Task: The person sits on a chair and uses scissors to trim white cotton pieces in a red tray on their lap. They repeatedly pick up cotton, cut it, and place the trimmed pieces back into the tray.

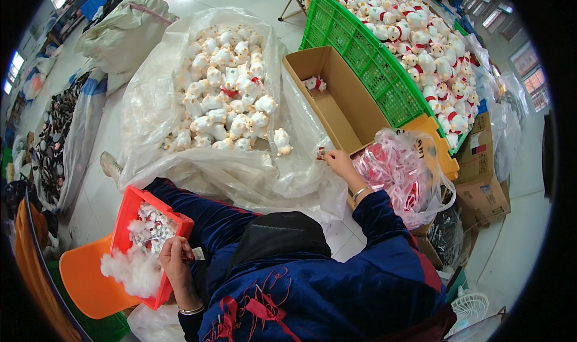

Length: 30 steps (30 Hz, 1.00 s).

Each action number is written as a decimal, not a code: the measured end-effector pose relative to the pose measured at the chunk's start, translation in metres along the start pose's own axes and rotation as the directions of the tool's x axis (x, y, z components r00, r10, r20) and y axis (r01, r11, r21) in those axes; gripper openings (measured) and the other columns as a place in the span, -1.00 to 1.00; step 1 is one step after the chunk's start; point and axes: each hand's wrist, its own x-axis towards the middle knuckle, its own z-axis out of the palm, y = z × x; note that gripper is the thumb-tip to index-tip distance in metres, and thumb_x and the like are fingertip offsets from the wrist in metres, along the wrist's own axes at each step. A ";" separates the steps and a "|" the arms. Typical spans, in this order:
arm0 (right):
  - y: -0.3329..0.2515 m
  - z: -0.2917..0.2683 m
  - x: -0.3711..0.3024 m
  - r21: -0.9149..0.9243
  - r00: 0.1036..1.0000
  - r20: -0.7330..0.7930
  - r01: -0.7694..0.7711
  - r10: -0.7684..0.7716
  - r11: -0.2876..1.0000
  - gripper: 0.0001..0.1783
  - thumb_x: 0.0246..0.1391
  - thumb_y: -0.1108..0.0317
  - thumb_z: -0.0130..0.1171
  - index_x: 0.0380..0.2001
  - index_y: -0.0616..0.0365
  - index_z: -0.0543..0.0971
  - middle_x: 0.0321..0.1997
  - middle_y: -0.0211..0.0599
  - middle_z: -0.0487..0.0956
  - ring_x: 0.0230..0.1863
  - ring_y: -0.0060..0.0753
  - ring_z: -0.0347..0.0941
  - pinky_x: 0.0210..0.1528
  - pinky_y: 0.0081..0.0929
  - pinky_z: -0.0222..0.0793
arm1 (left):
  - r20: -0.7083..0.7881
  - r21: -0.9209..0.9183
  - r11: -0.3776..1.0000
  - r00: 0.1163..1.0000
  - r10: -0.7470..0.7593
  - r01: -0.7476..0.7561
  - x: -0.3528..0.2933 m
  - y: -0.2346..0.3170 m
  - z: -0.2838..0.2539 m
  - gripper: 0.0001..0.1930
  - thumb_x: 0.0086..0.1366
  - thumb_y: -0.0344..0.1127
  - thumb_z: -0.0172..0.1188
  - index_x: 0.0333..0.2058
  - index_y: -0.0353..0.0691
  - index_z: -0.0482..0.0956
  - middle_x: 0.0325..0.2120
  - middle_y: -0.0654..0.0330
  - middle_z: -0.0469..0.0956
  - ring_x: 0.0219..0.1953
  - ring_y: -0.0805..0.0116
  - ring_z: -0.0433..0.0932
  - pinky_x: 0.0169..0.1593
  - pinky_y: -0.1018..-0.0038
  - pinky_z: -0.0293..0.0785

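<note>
My left hand point(174, 259) is closed beside a red plastic bin point(128, 213), with a small pale tag-like piece point(198, 253) at its fingers. White fluffy stuffing point(135, 271) and many small silvery-white pieces point(157, 229) fill the bin. On the other side, my right hand point(340, 163) pinches a small brownish piece point(321, 153), too small to name, by the near corner of a cardboard box point(351, 110). One white plush toy with a red scarf point(314, 84) lies in the box. White plush toys point(223, 110) are heaped on a clear plastic sheet point(150, 113) in front of me.
A green crate point(375, 71) piled with red-scarfed plush toys stands at the far right. A clear bag of red pieces point(399, 171) sits by my right forearm. An orange chair point(90, 276) is under the red bin. Large sacks point(123, 38) stand far left.
</note>
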 end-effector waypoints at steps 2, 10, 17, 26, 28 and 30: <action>0.011 -0.005 0.004 0.085 0.999 -0.017 -0.042 0.044 0.995 -0.70 0.14 0.20 0.21 -0.41 0.25 0.68 -0.46 -0.06 0.66 -0.40 -0.11 0.60 -0.29 -0.24 0.47 | 0.009 0.010 1.000 1.000 -0.004 0.004 0.004 -0.001 0.005 -0.80 0.50 -0.29 0.07 -0.24 -0.27 0.60 -0.55 0.28 0.49 -0.60 0.58 0.38 -0.50 0.67 0.31; 0.013 0.010 0.007 0.157 0.990 0.093 -0.115 0.102 0.981 -0.62 0.20 0.11 0.26 -0.52 0.22 0.63 -0.61 -0.38 0.55 -0.56 -0.55 0.43 -0.48 -0.47 0.31 | -0.031 0.140 0.989 0.999 -0.042 0.046 0.005 0.005 0.007 -0.77 0.46 -0.27 0.10 -0.24 -0.31 0.62 -0.58 0.32 0.47 -0.60 0.59 0.37 -0.53 0.64 0.24; -0.224 0.092 -0.025 0.480 0.801 0.414 0.213 -0.433 0.851 -0.73 0.28 0.34 0.14 -0.49 0.23 0.57 -0.59 -0.50 0.48 -0.52 -0.66 0.36 -0.45 -0.60 0.28 | -0.015 0.147 0.983 0.994 -0.111 0.113 -0.003 0.022 0.007 -0.66 0.40 -0.22 0.23 0.07 -0.25 0.55 -0.44 0.38 0.48 -0.47 0.63 0.39 -0.44 0.64 0.34; -0.385 0.175 -0.118 0.710 0.180 0.647 0.211 -0.740 0.672 -0.82 0.36 0.39 0.09 -0.35 0.23 0.54 -0.45 -0.51 0.49 -0.44 -0.69 0.35 -0.34 -0.69 0.24 | -0.296 -0.001 0.956 0.913 0.281 -0.295 -0.011 -0.021 -0.011 -0.80 0.36 -0.29 0.23 -0.22 -0.33 0.59 -0.44 0.30 0.61 -0.40 0.57 0.51 -0.32 0.57 0.45; -0.402 0.180 -0.132 0.655 0.173 0.698 0.238 -0.695 0.717 -0.82 0.36 0.38 0.11 -0.35 0.23 0.55 -0.46 -0.52 0.49 -0.44 -0.70 0.33 -0.34 -0.70 0.23 | -0.364 0.030 0.972 0.903 0.228 -0.233 -0.024 -0.017 -0.025 -0.80 0.35 -0.28 0.23 -0.23 -0.33 0.59 -0.45 0.30 0.60 -0.40 0.58 0.50 -0.33 0.56 0.45; -0.415 0.189 -0.138 0.658 0.128 0.697 0.274 -0.705 0.701 -0.82 0.36 0.39 0.12 -0.34 0.24 0.54 -0.46 -0.53 0.49 -0.43 -0.71 0.33 -0.34 -0.70 0.23 | -0.377 -0.081 0.988 0.921 0.093 -0.133 -0.047 0.008 -0.038 -0.77 0.36 -0.24 0.23 -0.26 -0.34 0.59 -0.49 0.31 0.58 -0.41 0.60 0.48 -0.36 0.54 0.43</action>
